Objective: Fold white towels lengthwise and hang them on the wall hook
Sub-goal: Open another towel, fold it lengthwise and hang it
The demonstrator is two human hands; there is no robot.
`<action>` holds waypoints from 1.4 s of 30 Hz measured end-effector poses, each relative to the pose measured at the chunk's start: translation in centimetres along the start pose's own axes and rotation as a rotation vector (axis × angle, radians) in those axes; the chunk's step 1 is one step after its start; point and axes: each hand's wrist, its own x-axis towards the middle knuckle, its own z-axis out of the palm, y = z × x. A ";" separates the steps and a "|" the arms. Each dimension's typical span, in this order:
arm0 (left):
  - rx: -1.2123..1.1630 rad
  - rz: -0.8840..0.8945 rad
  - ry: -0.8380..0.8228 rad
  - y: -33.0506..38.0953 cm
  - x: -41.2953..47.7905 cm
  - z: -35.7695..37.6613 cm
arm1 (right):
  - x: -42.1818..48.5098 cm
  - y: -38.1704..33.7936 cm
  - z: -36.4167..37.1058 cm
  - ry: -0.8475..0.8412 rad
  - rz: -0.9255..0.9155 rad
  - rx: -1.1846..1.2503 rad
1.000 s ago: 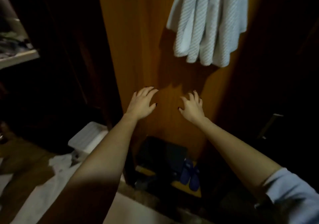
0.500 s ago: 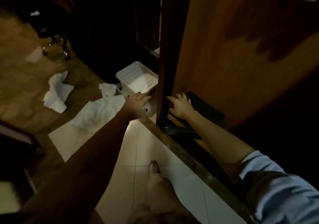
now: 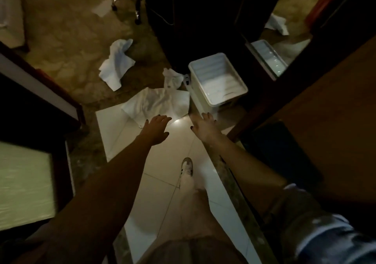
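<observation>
The pale tiled floor (image 3: pixel 158 192) carries the work, giving way further out to a darker mottled surface. The wooden panel (image 3: pixel 335 111) rises along its right edge, and no hook shows in this view, so hanging looks to be a later step. A white plastic tub (image 3: pixel 219 84) stands open and apparently empty at the far edge of the tiles, likely where the towels came from. Just beside its left wall the nearest white towel (image 3: pixel 156 103) lies rumpled and unfolded, within easy reach. A second crumpled towel (image 3: pixel 117 66) sits well apart on the mottled floor, with a small white cloth (image 3: pixel 173 76) between them. Both arms stretch down towards the near towel: the left hand (image 3: pixel 156 129) is spread flat over its near edge, though contact cannot be told, and the right hand (image 3: pixel 203 126) is spread too, holding nothing, near the tub's base, probably to lift the towel by its edge for folding
</observation>
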 end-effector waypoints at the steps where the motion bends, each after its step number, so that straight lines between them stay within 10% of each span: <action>1: -0.013 -0.018 -0.002 -0.7 1.6 -0.2 | 2.2 0.1 0.0 -0.014 -0.012 -0.015; 12: -0.079 -0.139 0.020 -7.5 17.5 4.8 | 22.9 4.2 3.8 -0.162 -0.167 -0.158; 33: 0.001 -0.167 0.092 -26.1 39.8 47.0 | 53.1 13.5 44.4 -0.266 -0.318 -0.311; 42: 0.033 -0.165 0.257 -31.6 46.2 52.5 | 61.7 14.0 51.9 0.002 -0.546 -0.295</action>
